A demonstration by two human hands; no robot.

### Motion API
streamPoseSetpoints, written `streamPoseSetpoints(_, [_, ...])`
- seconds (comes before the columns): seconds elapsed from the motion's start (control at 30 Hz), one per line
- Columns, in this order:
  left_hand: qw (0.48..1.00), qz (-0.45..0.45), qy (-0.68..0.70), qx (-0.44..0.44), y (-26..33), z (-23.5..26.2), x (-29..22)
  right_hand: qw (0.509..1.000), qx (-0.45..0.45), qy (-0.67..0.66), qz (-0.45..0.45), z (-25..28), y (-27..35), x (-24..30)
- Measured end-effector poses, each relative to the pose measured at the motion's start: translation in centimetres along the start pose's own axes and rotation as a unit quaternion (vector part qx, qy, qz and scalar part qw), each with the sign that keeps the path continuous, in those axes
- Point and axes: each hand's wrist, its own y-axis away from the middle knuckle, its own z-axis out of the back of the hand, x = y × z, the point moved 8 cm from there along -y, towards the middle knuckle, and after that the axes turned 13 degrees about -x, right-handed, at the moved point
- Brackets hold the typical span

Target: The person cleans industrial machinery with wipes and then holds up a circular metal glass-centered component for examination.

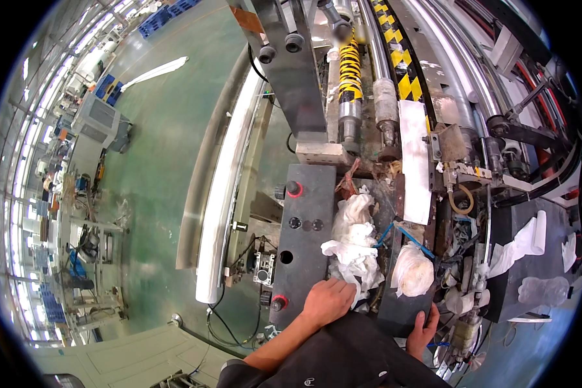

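Black plate (pixel 404 304) sits at the near edge of the machine, right in front of me, dark and flat, tilted slightly. My right hand (pixel 423 331) grips its lower right corner, fingers (pixel 431 317) curled up over the edge, so the hand is clamped on the plate. A clear plastic bag (pixel 412 269) stuffed with something pale lies on top of the plate, touching it.

My left hand (pixel 328 301) rests knuckles up on the lower end of the black control panel (pixel 304 233), fingers bent down; can't tell if they pinch anything. Its fingertips are just beside the white crumpled rags (pixel 354 240), which are piled between the panel and the plate. The panel carries two red-ringed knobs, one near the top (pixel 293 188) and one near the bottom (pixel 278 302), the lower one just left of my wrist.

Blue tube (pixel 404 234) runs across above the bag. White paper strip (pixel 415 161) hangs down the machine behind it, next to the yellow-black striped roller (pixel 350 68). More white rags (pixel 522 242) on the black block to the right, well apart from both hands. Green floor (pixel 168 142) to the left.
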Motion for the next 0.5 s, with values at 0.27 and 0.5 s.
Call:
streamPoseSetpoints(0.27, [1.000, 0.006, -0.001, 0.008, 0.20, 0.02, 0.05, 1.000, -0.012, 0.006, -0.001, 0.12, 0.05, 0.01])
streamPoseSetpoints(0.5, [1.000, 0.000, 0.001, 0.012, 0.39, -0.28, 0.11, 1.000, -0.004, 0.010, 0.012, 0.28, -0.09, -0.46])
